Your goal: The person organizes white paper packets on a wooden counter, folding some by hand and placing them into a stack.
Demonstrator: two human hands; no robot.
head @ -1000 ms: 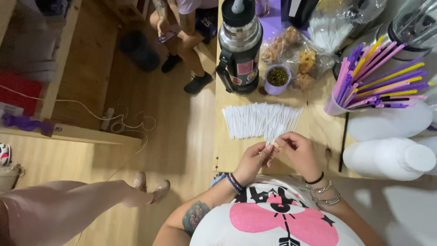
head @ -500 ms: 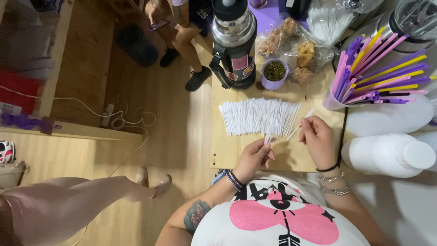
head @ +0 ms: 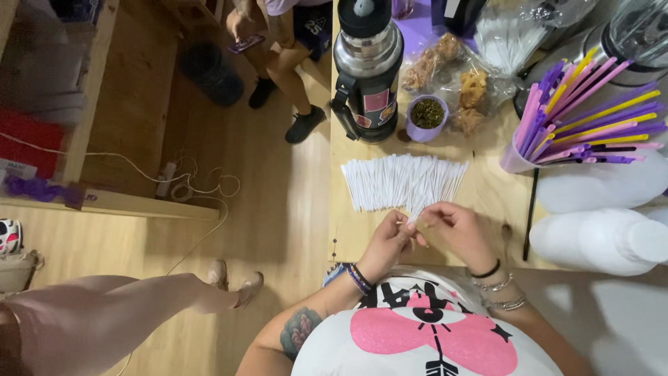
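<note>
White paper-wrapped straw (head: pixel 410 217) is pinched between left hand (head: pixel 390 240) and right hand (head: pixel 456 230) fingertips.

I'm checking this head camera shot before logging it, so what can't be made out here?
- What the left hand and right hand pinch: too small, covered by the fingers.
- Blender jar: cut off by the top right edge.
- Seated person: upper body cut off by the top edge.
- Contents of the purple cup: too small to identify.

Left hand (head: pixel 390 240) and right hand (head: pixel 456 230) meet at fingertips, fingers pinched together, forearms converging from the torso; bracelets on both wrists.
</note>
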